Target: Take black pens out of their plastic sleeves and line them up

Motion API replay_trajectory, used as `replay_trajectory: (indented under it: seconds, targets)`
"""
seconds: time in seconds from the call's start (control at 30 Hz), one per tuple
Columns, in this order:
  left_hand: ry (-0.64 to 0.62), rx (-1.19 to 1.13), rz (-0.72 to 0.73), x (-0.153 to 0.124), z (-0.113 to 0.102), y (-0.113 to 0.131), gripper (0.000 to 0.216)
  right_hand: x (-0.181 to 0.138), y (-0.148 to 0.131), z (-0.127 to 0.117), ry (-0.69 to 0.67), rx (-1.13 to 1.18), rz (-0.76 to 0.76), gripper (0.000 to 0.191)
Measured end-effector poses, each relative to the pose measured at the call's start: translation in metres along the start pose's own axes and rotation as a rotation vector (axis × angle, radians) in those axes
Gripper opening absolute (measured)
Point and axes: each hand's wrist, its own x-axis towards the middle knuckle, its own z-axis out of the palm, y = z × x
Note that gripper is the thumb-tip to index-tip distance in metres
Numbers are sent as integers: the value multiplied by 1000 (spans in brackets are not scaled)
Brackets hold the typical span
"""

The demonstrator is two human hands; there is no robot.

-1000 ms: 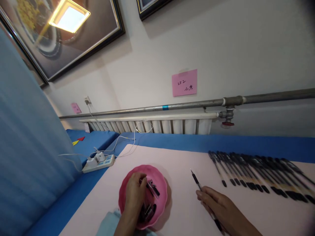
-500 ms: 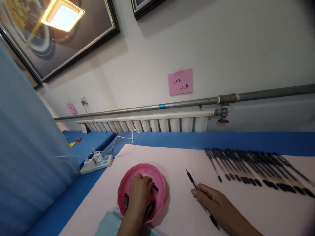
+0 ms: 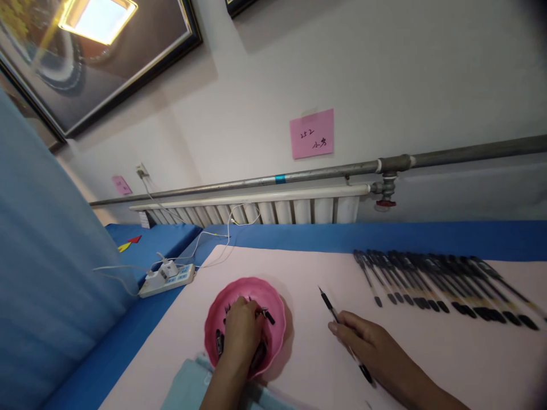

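Note:
My right hand (image 3: pixel 363 341) holds a slim pen (image 3: pixel 333 310) between thumb and fingers, with the bare tip pointing up and left and a black end below. My left hand (image 3: pixel 243 327) reaches down into a pink scalloped bowl (image 3: pixel 209 310), its fingers curled among small dark pieces. Those look like pen caps (image 3: pixel 268 316), one of them just right of the fingers. What the left fingertips grip is hidden. To the right, a row of dark-ended pens (image 3: pixel 427 279) lies slanted side by side on the pink sheet (image 3: pixel 307 347).
A light blue cloth or garment (image 3: pixel 186 384) shows below the bowl. At the left a white power strip (image 3: pixel 171 282) with plugs and cables lies on the blue table cover (image 3: pixel 265 239). Behind the table stand a radiator (image 3: pixel 301 210) and a metal pipe (image 3: pixel 325 173). A blue curtain (image 3: pixel 51 256) hangs left.
The whole view has shifted slightly, so things sit a little higher. My left hand stays in the bowl, turned a little. My right hand keeps the pen at much the same place.

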Motion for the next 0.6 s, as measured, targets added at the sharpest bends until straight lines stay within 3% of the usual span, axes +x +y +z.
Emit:
replay_trajectory:
  seconds: [0.27,0.37,0.47,0.6]
  targets:
    - [73,-150,12,-2,1,-1,12,-1,-2,1,34,-23,-62,32]
    - [32,-682,-72,-7,1,3,11,-5,-4,7,-8,-100,-106,32]
    - [-145,-1302,-158,-17,-1,13,19,-14,-7,18,-109,-179,-145,31]
    - [-359,-1625,-206,-32,-2,29,24,-27,-18,27,-195,-89,-179,30]
